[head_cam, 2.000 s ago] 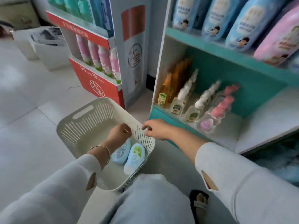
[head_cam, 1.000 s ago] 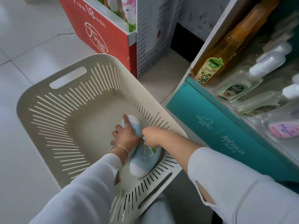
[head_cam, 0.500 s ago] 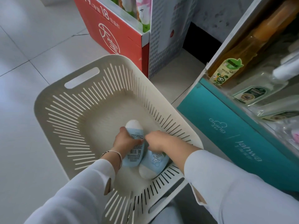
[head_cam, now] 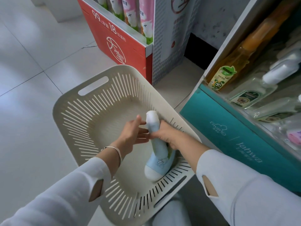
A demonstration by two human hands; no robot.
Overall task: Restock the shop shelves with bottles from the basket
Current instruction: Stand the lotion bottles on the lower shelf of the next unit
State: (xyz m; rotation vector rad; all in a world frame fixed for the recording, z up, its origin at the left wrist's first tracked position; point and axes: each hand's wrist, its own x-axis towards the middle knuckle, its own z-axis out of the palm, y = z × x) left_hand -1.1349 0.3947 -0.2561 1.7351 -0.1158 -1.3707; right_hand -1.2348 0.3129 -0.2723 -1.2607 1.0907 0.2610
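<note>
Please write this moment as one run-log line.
right hand grips pale blue white-capped plastic bottle | left hand open beside it | second bottle lies in cream slatted plastic basket

Cream slotted plastic basket (head_cam: 91, 111): matt. Pale-blue white-capped plastic bottle (head_cam: 153, 127): smooth. White floor tiles (head_cam: 32, 62): glossy. Teal cardboard shelf front (head_cam: 228, 144): matt.

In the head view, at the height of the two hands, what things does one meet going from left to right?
basket (its slotted left wall) → left hand → white-capped blue bottle → right hand → teal shelf front
</note>
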